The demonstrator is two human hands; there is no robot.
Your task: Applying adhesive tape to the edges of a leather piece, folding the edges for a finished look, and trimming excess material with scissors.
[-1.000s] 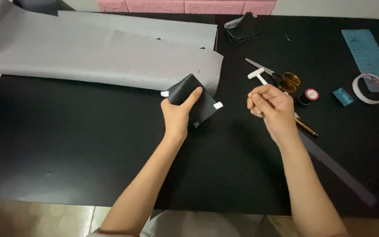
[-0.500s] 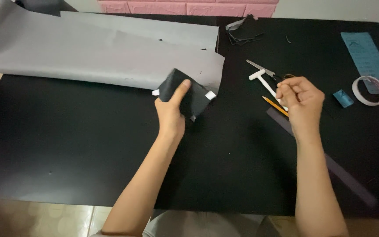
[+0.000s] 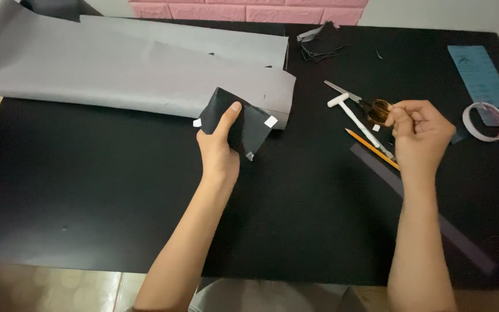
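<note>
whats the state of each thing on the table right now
black fabric piece: folded, held up in left hand
scissors: lying closed, right hand at the handles
grey fabric sheet: spread flat
tape roll: lying flat
pencil: lying untouched

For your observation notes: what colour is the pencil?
Yellow-orange pencil; the head view shows it.

Left of the scissors (image 3: 371, 108) the black table (image 3: 88, 190) lies open. Right of them, a tape roll (image 3: 485, 121) and blue sheet (image 3: 480, 75) crowd the way
</note>
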